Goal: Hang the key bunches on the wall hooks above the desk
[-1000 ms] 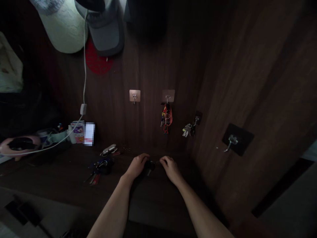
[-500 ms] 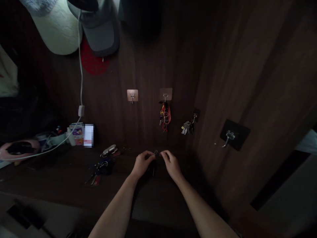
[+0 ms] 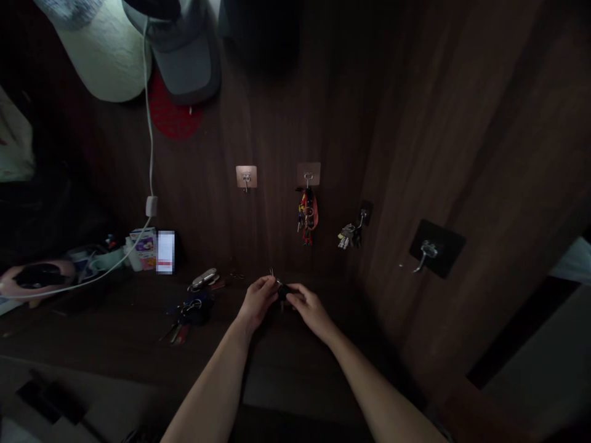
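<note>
The black-headed key (image 3: 283, 293) is located between the hands, just above the shelf (image 3: 295, 369). The right hand (image 3: 308, 309) pinches the dark head with thumb and fingers. The left hand (image 3: 256, 303) is closed at the fingertips on a thin metal piece (image 3: 272, 272) whose end projects upward; whether it is joined to the key cannot be determined.

The shelf beneath the key is a flat, dark, wood-grained panel, dimly lit. Left of the key, a bunch of keys (image 3: 188, 315) and a rounded silver piece (image 3: 204, 279) lie on it; farther left stands a small white bottle (image 3: 133, 254).

Behind the key rises a wood-grained wall (image 3: 272, 227). Above the key, a square adhesive hook (image 3: 309, 175) carries a bunch with a red strap (image 3: 314, 212). To its right hang silver keys (image 3: 345, 236). Upper left of the key are a grey cap (image 3: 191, 71) with a curved brim and a round red disc (image 3: 173, 117).
</note>
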A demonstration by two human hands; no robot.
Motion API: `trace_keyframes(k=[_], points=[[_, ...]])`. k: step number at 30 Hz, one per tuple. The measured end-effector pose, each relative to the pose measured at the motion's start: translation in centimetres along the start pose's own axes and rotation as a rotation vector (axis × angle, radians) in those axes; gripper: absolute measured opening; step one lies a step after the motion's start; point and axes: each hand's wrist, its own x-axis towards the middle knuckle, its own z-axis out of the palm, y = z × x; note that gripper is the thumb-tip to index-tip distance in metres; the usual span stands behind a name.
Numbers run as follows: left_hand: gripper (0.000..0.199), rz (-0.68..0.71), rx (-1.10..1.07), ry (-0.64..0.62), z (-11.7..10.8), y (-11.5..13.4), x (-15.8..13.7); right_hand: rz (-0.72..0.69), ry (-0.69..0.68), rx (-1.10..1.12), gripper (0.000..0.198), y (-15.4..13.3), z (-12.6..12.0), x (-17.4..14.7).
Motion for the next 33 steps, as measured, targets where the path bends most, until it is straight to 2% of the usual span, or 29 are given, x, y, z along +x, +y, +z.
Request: trace_keyframes(k=[8,16,22,24,27,33], points=[[0.016,-0.036,-0.149,-0.006,0.0,0.0,0.2,0.049,0.032,0.121,0.041,-0.2,0.0,0.0],[0.024,0.031,-0.04,-0.031,-0.1,-0.1,0.1,0.032,0.089,0.059,0.042,0.1,-0.2,0.3],[0.011,0.216,0.706,0.17,0.0,-0.5,0.2,-0.018,0.248,-0.184,0.03,1.2,-1.3,0.6],[0.009,0.236,0.916,0.199,0.0,-0.5,0.0,-0.029,0.281,-0.301,0.025,1.5,-1.5,0.6],[0.014,0.237,1.29,0.24,0.0,-0.4,-0.5,-0.053,0.271,-0.447,0.019,1.8,-1.5,0.6],[0.023,0.251,1.48,0.31,-1.0,0.1,-1.0,-0.065,0.276,-0.624,0.017,2.4,-1.7,0.8]])
